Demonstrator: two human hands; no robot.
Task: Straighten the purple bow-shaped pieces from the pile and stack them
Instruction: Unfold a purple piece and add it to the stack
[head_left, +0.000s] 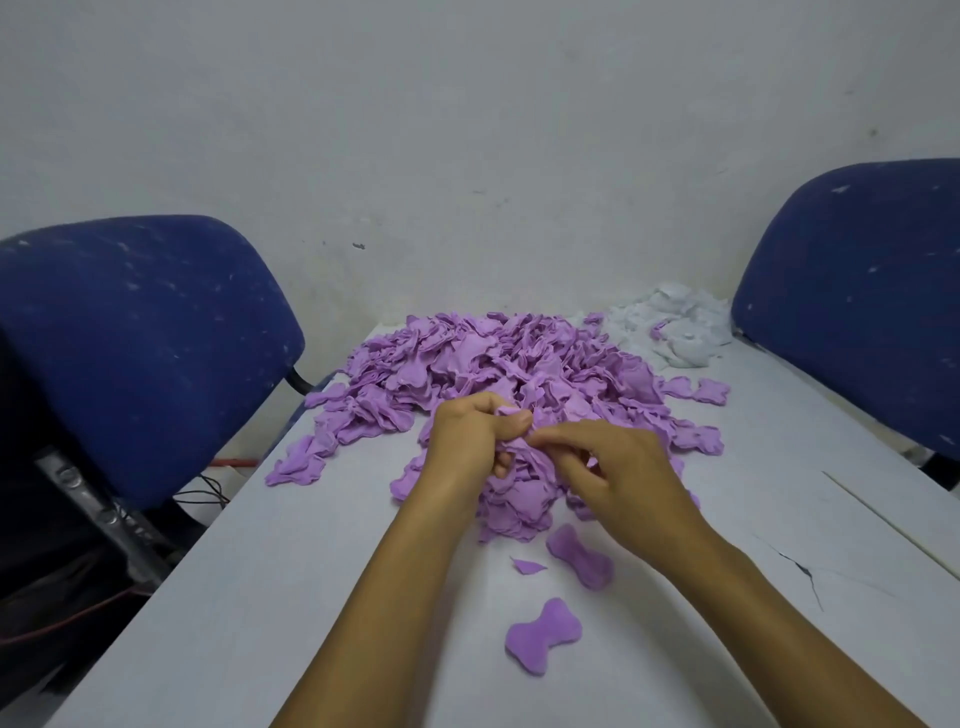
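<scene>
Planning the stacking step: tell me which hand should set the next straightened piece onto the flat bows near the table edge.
Right, probably. The right hand lies nearer the flat purple felt bows; the left hand grips a bunch of purple pieces.

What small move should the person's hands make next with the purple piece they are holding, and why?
Probably pull the crumpled purple piece flat. Both the left hand and the right hand pinch it above the pile, and it looks folded, not yet straight. Two flat bows lie apart on the table, so it could then go on one of them.
</scene>
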